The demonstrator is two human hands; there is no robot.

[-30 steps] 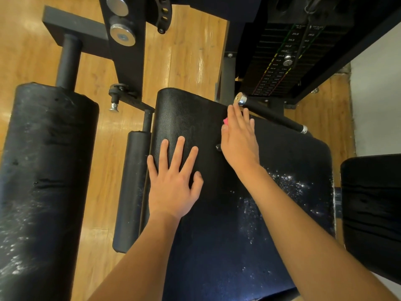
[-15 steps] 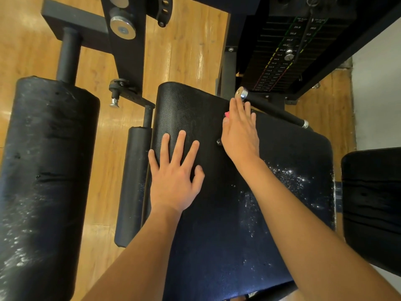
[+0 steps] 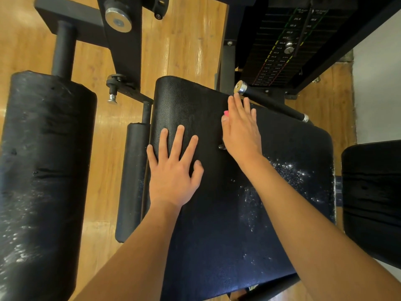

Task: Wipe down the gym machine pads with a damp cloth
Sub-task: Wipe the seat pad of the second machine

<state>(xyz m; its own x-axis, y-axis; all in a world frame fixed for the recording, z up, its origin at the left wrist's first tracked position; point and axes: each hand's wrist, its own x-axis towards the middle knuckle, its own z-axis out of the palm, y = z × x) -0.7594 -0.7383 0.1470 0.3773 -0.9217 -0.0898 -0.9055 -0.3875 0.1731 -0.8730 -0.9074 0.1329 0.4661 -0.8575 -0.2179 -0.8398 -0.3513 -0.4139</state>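
Observation:
A black padded seat (image 3: 217,224) fills the middle of the view, with white specks (image 3: 288,170) on its right part. My left hand (image 3: 173,172) lies flat on the pad near its left edge, fingers spread. My right hand (image 3: 240,127) presses flat near the pad's far edge, fingers straight. A small bit of pink cloth (image 3: 226,113) peeks out by its thumb; the rest of the cloth is hidden under the palm.
A thick black roller pad (image 3: 43,170) with white marks stands at the left, and a thin roller (image 3: 130,181) beside the seat. A black handle bar (image 3: 271,103) with a metal cap lies just beyond my right fingertips. The weight stack (image 3: 280,46) is behind; another black pad (image 3: 373,198) is at right.
My right hand has slid slightly toward the pad's far edge, close to the handle's metal cap. My left hand stays flat in the same spot.

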